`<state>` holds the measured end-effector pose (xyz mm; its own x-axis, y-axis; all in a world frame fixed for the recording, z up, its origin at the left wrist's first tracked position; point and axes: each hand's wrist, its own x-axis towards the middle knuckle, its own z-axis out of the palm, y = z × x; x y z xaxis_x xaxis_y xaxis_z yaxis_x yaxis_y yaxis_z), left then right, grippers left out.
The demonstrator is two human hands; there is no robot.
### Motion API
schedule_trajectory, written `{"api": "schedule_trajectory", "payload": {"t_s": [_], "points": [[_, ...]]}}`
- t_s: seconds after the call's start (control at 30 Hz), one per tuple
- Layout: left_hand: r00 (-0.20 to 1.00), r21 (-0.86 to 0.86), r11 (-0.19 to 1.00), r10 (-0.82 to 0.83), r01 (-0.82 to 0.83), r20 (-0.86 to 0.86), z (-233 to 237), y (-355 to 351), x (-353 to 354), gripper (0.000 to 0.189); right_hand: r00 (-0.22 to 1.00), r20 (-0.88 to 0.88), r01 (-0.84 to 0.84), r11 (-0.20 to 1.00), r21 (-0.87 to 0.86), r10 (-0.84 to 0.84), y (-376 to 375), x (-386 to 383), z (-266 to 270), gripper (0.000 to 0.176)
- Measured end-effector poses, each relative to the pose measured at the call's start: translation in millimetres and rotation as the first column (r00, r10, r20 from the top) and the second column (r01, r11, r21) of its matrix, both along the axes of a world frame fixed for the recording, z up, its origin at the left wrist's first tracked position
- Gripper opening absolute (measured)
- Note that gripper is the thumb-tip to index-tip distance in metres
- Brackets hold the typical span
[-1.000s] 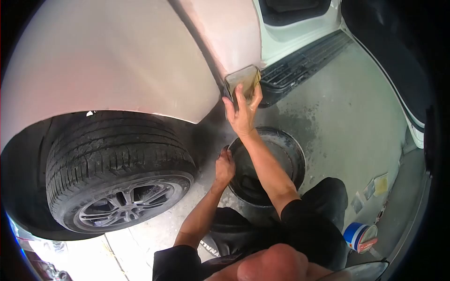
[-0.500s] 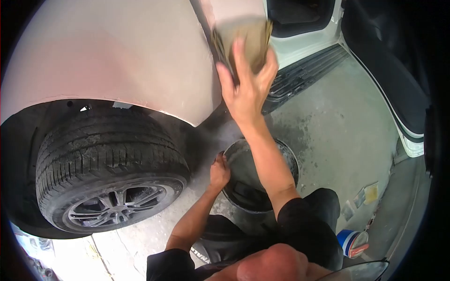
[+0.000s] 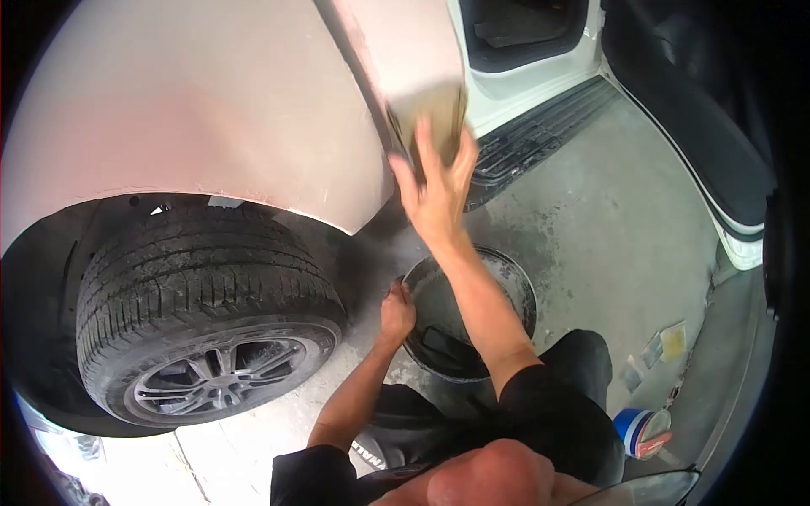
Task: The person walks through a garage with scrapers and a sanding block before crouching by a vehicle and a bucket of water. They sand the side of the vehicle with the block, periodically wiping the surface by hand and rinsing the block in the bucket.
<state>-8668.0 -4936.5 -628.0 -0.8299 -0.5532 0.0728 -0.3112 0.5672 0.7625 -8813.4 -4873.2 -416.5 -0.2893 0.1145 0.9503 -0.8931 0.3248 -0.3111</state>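
Note:
My right hand (image 3: 439, 198) has its fingers spread over a folded tan sheet that looks like sandpaper (image 3: 433, 103), pressing it against the narrow pinkish-white panel (image 3: 413, 51) of a car. The sheet's edges curl up at both sides, and it is somewhat blurred. Lower down, my left hand (image 3: 397, 310) is closed at the left rim of a round black bucket (image 3: 525, 282); some of its fingers are hidden. A dark object (image 3: 451, 346) lies inside the bucket, partly covered by my right forearm.
A tyre (image 3: 211, 270) with a grey alloy wheel stands at left below the white-pink fender (image 3: 219, 110). A ribbed black side step (image 3: 540, 131) and open door (image 3: 692, 126) are at right. Small sheets (image 3: 672, 341) and a blue-white can (image 3: 634, 430) sit on the floor.
My right hand has slid the sandpaper down along the panel, toward me and slightly left. My left hand stays at the bucket rim. The whole view has shifted a little.

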Motion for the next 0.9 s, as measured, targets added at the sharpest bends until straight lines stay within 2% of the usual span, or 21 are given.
{"api": "schedule_trajectory", "payload": {"t_s": [0.07, 0.13, 0.17, 0.23, 0.33, 0.43, 0.5, 0.57, 0.63, 0.7, 0.73, 0.8, 0.83, 0.9], "points": [[1.0, -0.019, 1.0, 0.003, -0.003, -0.006, -2, 2, 3, 0.035, 0.999, 0.02, -0.033, 0.999, -0.041, 0.034, -8, -8, -48, 0.065], [0.999, -0.023, 1.0, 0.001, 0.0, 0.043, 3, 2, 4, 0.035, 0.995, -0.01, -0.096, 0.986, -0.138, 0.095, -15, -7, -47, 0.065], [0.999, -0.034, 0.999, -0.002, 0.004, 0.041, 4, 2, 3, 0.035, 0.999, -0.006, -0.039, 0.995, -0.095, 0.038, -15, -14, -46, 0.066], [0.998, -0.044, 0.999, 0.004, -0.001, 0.062, 5, 3, 6, 0.035, 0.998, 0.015, 0.062, 0.998, 0.007, -0.062, -5, 3, 19, 0.069], [1.0, -0.009, 1.0, -0.015, 0.015, 0.025, -5, -1, 4, 0.034, 0.995, -0.06, 0.084, 0.996, -0.004, -0.084, -10, 1, 28, 0.068], [1.0, -0.029, 1.0, 0.008, -0.009, -0.027, -2, 2, 3, 0.034, 0.997, -0.004, 0.082, 0.996, -0.037, -0.082, -22, -11, -64, 0.067], [0.999, -0.059, 0.997, 0.04, -0.039, 0.024, -3, 4, 2, 0.034, 0.998, -0.054, 0.041, 0.997, -0.065, -0.045, -20, -14, -60, 0.068], [0.999, -0.051, 0.998, 0.028, -0.025, 0.044, -5, 1, -4, 0.034, 0.995, -0.065, 0.067, 0.996, -0.061, -0.071, -18, -11, -23, 0.066], [0.995, 0.022, 1.0, -0.022, 0.02, 0.093, -5, 0, 7, 0.034, 0.995, -0.035, 0.092, 0.994, -0.058, -0.094, -17, -1, 38, 0.062], [0.997, 0.04, 0.999, 0.015, -0.017, 0.07, 0, 3, 7, 0.035, 0.99, -0.114, 0.077, 0.996, -0.045, -0.082, -15, -2, 33, 0.063], [0.999, 0.039, 0.999, 0.028, -0.029, 0.034, 5, 3, 3, 0.035, 0.987, -0.097, 0.127, 0.992, -0.004, -0.127, -12, 0, 15, 0.065], [0.999, 0.023, 0.999, 0.033, -0.033, 0.021, 5, 3, 4, 0.034, 0.989, -0.108, 0.109, 0.994, 0.027, -0.105, -16, -10, -54, 0.066], [0.999, 0.021, 0.999, 0.04, -0.04, 0.009, 3, 4, 3, 0.033, 0.989, -0.12, 0.095, 0.994, 0.049, -0.089, -16, -15, -69, 0.066], [0.998, 0.035, 0.998, 0.042, -0.043, 0.039, 4, 6, 8, 0.034, 0.984, -0.12, 0.133, 0.991, 0.018, -0.13, -15, -10, -42, 0.066]]}}
